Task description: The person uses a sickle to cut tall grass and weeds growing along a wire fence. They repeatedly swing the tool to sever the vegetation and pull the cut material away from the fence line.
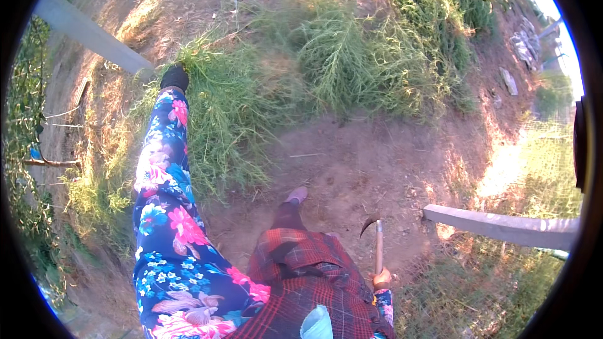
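Observation:
My left arm reaches far forward in a floral sleeve. At its end my left hand (175, 78), in a black glove, is closed around stems of feathery green weeds (231, 108), with the foliage hiding its fingertips. The leafy mass spreads to the right of the glove and trails down toward me. Low at my right side, my bare right hand (382, 277) grips the wooden handle of a sickle (379, 247). Its dark curved blade points up and to the left, apart from the weeds.
Bushy weeds (348, 56) stand ahead on the bare soil (348, 165). A pale post (94, 33) rises close beside my left hand; another post (499, 226) stands at right. Leafy vines (28, 150) line the left edge. My shoe (297, 194) is on the soil.

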The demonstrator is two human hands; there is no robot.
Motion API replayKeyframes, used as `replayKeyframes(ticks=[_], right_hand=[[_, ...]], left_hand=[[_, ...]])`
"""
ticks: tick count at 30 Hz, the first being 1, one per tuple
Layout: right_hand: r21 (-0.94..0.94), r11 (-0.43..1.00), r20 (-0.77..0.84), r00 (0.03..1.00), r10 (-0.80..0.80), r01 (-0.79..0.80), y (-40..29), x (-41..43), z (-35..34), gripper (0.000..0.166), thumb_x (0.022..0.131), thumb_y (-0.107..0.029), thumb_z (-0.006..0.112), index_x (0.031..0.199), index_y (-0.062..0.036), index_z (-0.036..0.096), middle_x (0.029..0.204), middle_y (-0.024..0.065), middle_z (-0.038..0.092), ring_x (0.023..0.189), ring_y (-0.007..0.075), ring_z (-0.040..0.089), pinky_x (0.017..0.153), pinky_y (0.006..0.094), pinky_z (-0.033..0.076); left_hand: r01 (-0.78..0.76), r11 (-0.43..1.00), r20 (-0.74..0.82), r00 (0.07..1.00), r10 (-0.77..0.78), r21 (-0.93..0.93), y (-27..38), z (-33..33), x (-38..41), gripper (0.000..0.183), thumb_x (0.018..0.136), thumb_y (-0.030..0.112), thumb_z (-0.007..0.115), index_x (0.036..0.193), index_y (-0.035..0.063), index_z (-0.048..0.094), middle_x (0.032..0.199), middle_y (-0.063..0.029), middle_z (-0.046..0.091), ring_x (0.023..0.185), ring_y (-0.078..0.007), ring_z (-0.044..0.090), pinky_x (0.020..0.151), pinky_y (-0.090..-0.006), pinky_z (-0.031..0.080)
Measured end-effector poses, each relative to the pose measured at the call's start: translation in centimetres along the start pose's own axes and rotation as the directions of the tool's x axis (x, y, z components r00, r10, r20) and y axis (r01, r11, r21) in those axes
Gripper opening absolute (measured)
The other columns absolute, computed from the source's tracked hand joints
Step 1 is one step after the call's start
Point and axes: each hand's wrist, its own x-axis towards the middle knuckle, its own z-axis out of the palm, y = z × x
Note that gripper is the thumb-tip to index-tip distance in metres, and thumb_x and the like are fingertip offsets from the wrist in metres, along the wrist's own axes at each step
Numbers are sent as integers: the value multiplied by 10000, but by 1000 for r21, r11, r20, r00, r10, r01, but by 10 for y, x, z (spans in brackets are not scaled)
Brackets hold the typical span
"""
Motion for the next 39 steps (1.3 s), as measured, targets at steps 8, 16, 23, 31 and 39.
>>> replayKeyframes(ticks=[8,16,23,31,39], right_hand=[[127,978,97,983,153,-165,-21,1,-6,486,524,-143,791,927,-4,557,852,199,611,831,345,594,703,421,468],[75,994,37,996,82,-85,6,21,16,487,535,-166,782,943,-13,564,878,208,603,888,359,572,756,443,445],[-10,998,-20,998,63,-63,10,-25,32,493,556,-260,778,955,-55,572,908,165,613,898,339,572,783,416,451],[215,953,80,976,202,-214,62,-66,44,446,601,-288,730,963,-87,565,911,165,606,916,337,565,775,427,449],[533,747,157,913,376,-398,174,-121,120,456,599,-290,738,960,-77,561,902,172,603,878,334,576,749,419,450]], left_hand=[[-89,996,-166,982,91,22,-7,-31,7,333,763,243,543,1052,78,547,1042,-188,567,997,-322,536,856,-404,419],[-46,998,-75,996,49,45,-12,-3,4,273,762,126,461,991,110,610,1009,-171,589,985,-310,555,862,-395,422],[-349,931,298,905,303,110,66,89,-46,229,783,196,493,905,74,643,973,-165,609,915,-340,583,729,-437,480],[-902,403,530,421,736,157,205,167,-221,357,771,398,509,853,81,652,880,-150,625,866,-331,584,770,-435,450],[-999,-54,589,-47,807,-6,384,137,-426,227,744,236,500,876,100,624,890,-161,613,863,-340,580,764,-442,453]])
